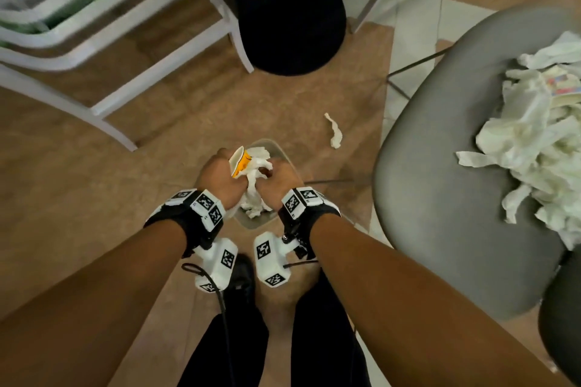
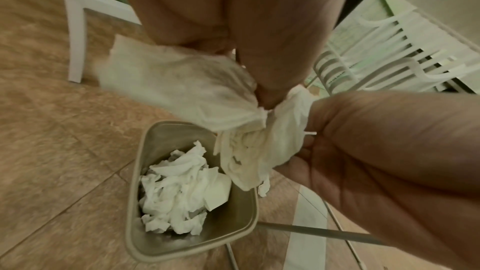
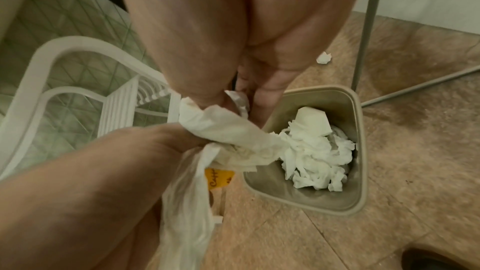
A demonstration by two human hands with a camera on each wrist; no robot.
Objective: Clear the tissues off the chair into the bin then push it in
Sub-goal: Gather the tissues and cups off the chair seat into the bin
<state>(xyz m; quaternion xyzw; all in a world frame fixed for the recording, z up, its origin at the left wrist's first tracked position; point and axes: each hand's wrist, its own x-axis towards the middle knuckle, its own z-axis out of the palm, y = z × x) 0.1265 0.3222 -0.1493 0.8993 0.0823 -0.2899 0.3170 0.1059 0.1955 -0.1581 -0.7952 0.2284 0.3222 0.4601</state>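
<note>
Both hands meet over the small beige bin (image 1: pixel 284 156) on the floor. My left hand (image 1: pixel 224 168) grips a bunch of white tissues (image 1: pixel 256 181) together with an orange-and-white paper wrapper (image 1: pixel 239 163). My right hand (image 1: pixel 278 171) pinches the same bunch of tissues (image 3: pixel 233 132) from the other side. The bunch of tissues (image 2: pixel 187 91) hangs just above the bin (image 2: pixel 135 202), which holds crumpled tissues (image 2: pixel 182 192). To the right stands the grey chair (image 1: pixel 440 166), its seat still heaped with tissues (image 1: pixel 534 151).
One tissue (image 1: pixel 334 134) lies on the brown tiled floor beyond the bin. A white plastic chair (image 1: pixel 103 50) stands at the left. A black round base (image 1: pixel 292 28) sits under a table ahead. Thin metal chair legs (image 3: pixel 363 28) run beside the bin.
</note>
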